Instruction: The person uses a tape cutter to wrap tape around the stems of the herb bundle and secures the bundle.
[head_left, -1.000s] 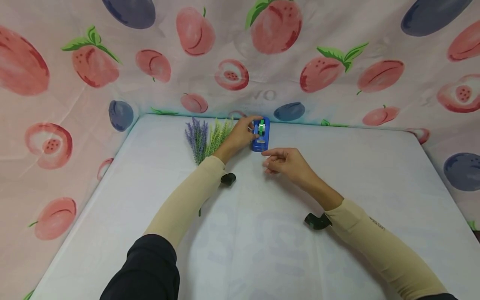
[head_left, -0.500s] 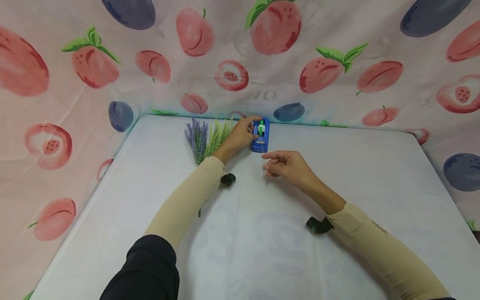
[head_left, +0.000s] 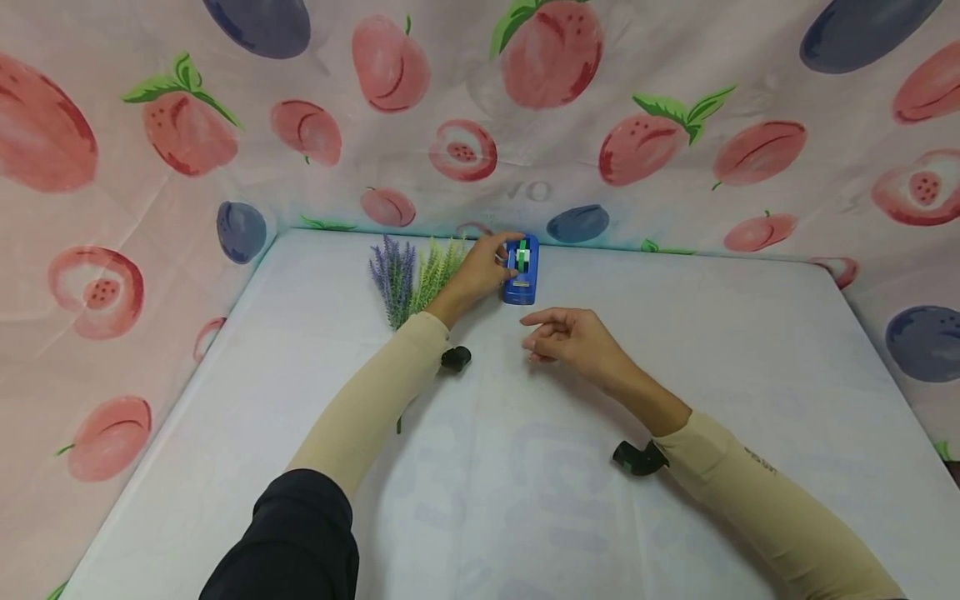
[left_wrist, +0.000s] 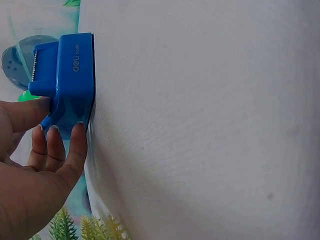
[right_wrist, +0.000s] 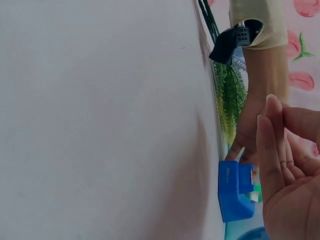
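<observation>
A blue tape dispenser [head_left: 520, 292] with a green-cored roll stands near the table's back edge. My left hand [head_left: 476, 273] grips it from the left. In the left wrist view its thumb lies along the top of the dispenser [left_wrist: 76, 65], and the fingertips press its side; the toothed cutter shows beyond. My right hand [head_left: 588, 343] hovers in front of the dispenser, apart from it, index finger extended and the other fingers loosely bent. In the right wrist view its thumb meets the fingertips [right_wrist: 272, 107], with nothing visible between them.
Artificial lavender [head_left: 393, 279] and yellow-green sprigs [head_left: 433, 275] lie left of the dispenser, partly under my left forearm. A white cloth covers the table [head_left: 525, 467]. A fruit-print curtain [head_left: 555, 158] rises right behind the back edge.
My right hand has drifted slightly toward me, away from the dispenser. The left hand and the dispenser have stayed put.
</observation>
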